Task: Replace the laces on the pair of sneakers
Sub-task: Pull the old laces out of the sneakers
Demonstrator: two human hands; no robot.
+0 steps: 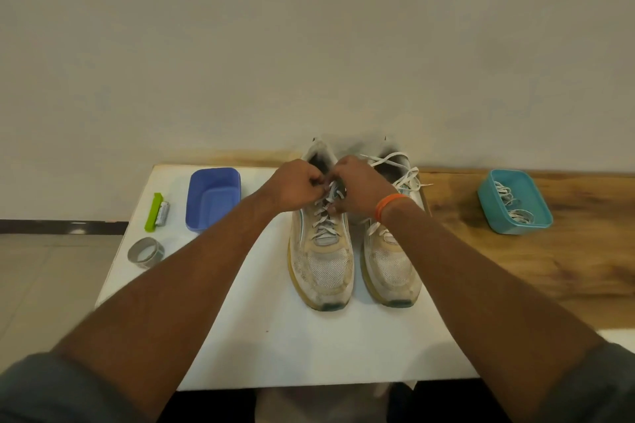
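Legible text: none. Sneakers [321, 261], battery [162, 213] and tape roll [146, 252] show no readable markings.

Two sneakers are being kept side by side on a board [275, 336], toes near: the left sneaker [321, 261] and the right sneaker [391, 264]. Both hands, the left hand [295, 187] and right hand [360, 191], are being held over the left sneaker's laces [326, 213]. Left of the sneakers an empty tub [213, 197] is being kept, with a battery pack [157, 211] further left and a tape roll [146, 252] nearer. Far right, on the table [515, 268], a second tub [513, 203] is holding spare laces [515, 206]
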